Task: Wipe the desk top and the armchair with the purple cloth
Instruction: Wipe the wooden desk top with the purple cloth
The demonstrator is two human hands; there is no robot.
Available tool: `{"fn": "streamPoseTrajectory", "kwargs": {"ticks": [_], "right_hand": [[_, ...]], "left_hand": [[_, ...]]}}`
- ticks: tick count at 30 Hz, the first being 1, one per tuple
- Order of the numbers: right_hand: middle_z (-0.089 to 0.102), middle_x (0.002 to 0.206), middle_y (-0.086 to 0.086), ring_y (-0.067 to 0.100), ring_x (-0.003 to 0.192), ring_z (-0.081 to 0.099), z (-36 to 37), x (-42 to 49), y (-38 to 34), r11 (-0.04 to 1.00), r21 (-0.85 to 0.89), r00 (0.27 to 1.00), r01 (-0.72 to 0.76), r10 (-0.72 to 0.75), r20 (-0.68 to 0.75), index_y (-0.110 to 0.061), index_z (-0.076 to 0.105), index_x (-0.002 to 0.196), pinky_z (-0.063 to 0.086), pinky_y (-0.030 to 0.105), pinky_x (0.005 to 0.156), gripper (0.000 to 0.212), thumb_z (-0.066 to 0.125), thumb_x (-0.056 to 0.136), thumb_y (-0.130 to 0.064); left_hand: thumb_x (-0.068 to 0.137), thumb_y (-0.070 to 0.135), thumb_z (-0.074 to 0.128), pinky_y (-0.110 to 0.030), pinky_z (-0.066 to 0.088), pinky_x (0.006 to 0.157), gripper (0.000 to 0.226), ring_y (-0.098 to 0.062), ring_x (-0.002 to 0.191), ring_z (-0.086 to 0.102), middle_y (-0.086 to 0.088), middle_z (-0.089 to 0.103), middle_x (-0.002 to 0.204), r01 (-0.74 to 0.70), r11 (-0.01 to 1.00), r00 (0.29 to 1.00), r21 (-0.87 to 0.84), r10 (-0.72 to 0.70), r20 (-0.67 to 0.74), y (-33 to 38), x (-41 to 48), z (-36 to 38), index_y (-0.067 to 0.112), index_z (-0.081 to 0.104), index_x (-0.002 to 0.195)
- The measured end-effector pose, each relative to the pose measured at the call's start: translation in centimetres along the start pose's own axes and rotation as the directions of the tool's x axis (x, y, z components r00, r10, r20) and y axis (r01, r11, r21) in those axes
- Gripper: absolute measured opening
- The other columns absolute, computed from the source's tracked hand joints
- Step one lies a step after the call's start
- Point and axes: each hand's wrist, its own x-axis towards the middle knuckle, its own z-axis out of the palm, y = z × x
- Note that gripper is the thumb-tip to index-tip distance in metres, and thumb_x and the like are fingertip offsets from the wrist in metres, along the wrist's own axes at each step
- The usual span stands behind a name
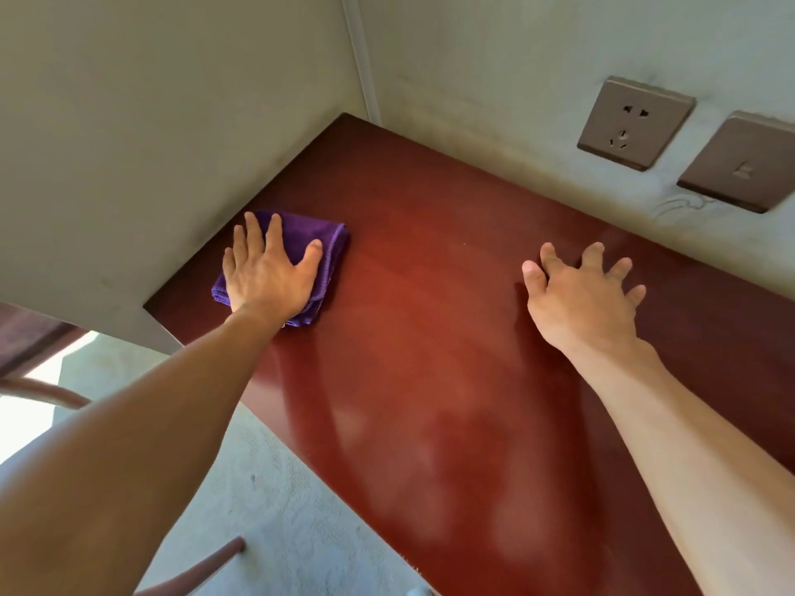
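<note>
- The left hand (269,273) lies flat on the purple cloth (320,240), palm down, with its fingers (254,234) straight and spread and the thumb out to the side, pressing the cloth onto the table (430,346).
- The cloth is folded into a thick pad. It sits on the far left part of the red-brown table top, just beside the pale wall (129,144) that runs along that side. Its far and right edges stick out from under the hand.
- The right hand (580,303) is well apart from the cloth, out on the right part of the table top. Its fingers (550,260) are spread and a little bent, the tips resting on the wood; it holds nothing.
- Both forearms are bare and stretch forward over the glossy top, which shows pale, blurred reflections.
- On the back wall above the table are a grey power socket (634,122) and, to its right, a second grey plate (744,161).
- Down at the left, over the grey floor (279,509), curved brown wooden parts of the armchair (47,393) show beyond the table's edge.
</note>
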Motion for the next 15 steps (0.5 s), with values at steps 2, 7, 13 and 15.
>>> {"fn": "streamPoseTrajectory", "kwargs": {"ticks": [2, 7, 13, 15], "right_hand": [[0.008, 0.165, 0.021, 0.053, 0.148, 0.003, 0.3, -0.2, 0.0, 1.0, 0.004, 1.0, 0.003, -0.003, -0.008, -0.036, 0.024, 0.156, 0.008, 0.07, 0.116, 0.059, 0.016, 0.102, -0.058], [-0.003, 0.166, 0.019, 0.05, 0.15, -0.005, 1.2, -1.0, 0.8, 0.998, -0.036, 0.998, 0.057, -0.057, -0.003, -0.036, 0.01, 0.159, 0.001, 0.065, 0.119, 0.063, 0.014, 0.101, -0.059], [0.004, 0.167, 0.019, 0.047, 0.151, 0.005, -0.2, -2.6, 1.3, 0.984, -0.019, 0.984, 0.178, -0.178, -0.028, -0.039, 0.018, 0.157, 0.001, 0.055, 0.123, 0.059, 0.013, 0.101, -0.059], [0.018, 0.164, 0.017, 0.045, 0.149, 0.016, -0.2, -3.4, 1.6, 0.958, -0.004, 0.954, 0.288, -0.287, -0.081, -0.039, 0.034, 0.152, 0.009, 0.054, 0.122, 0.054, 0.019, 0.103, -0.056]], "left_hand": [[0.093, 0.074, 0.026, -0.045, 0.003, 0.128, 0.088, -0.024, 0.158, -0.001, -0.009, -0.001, 0.171, -0.003, 1.0, 1.0, 0.005, 0.003, 0.01, -1.0, -0.9, -0.1, 0.022, 0.013, 0.163], [0.095, 0.073, 0.028, -0.043, 0.004, 0.128, 0.086, -0.024, 0.158, -0.001, -0.009, -0.001, 0.171, -0.06, 0.998, 0.998, 0.019, 0.06, 0.013, -2.6, -5.8, 0.4, 0.023, 0.012, 0.163], [0.091, 0.076, 0.027, -0.044, 0.007, 0.128, 0.088, -0.025, 0.158, 0.001, -0.008, 0.003, 0.171, -0.092, 0.996, 0.996, -0.007, 0.092, 0.012, -0.8, -12.7, 0.8, 0.026, 0.014, 0.163], [0.091, 0.075, 0.027, -0.044, 0.008, 0.128, 0.087, -0.026, 0.158, 0.003, -0.008, 0.004, 0.171, -0.117, 0.993, 0.993, -0.013, 0.117, 0.003, 0.7, -15.3, 1.1, 0.026, 0.016, 0.162]]}}
